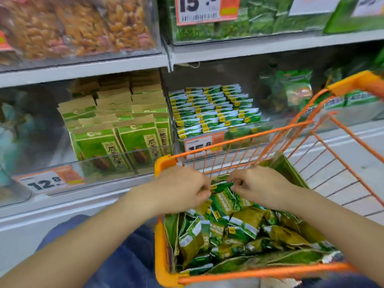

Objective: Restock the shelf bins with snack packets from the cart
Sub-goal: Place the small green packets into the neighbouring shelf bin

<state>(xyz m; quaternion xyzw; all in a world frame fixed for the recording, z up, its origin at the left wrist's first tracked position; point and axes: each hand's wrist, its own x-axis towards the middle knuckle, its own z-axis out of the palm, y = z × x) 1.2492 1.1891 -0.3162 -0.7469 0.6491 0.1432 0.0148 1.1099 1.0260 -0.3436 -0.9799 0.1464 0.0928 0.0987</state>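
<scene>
Both hands are down in the orange cart (164,163), working the same green snack packet (221,190) at the far end of the heap. The left hand (182,190) pinches its left edge with curled fingers; the right hand (257,186) pinches its right edge the same way. The packet lies between them, touching both, so neither hand is nearer. Its long axis seems to run left to right across the cart, with one broad face turned up toward the camera, though blur makes its ends hard to read.

More packets (239,235) lie loose below it, pointing every way. The matching bin (216,113) sits on the shelf (83,69) beyond the cart's far rim, up and ahead of the hands. There, like packets stand in neat rows. The lift probably has to go forward and upward over the rim.
</scene>
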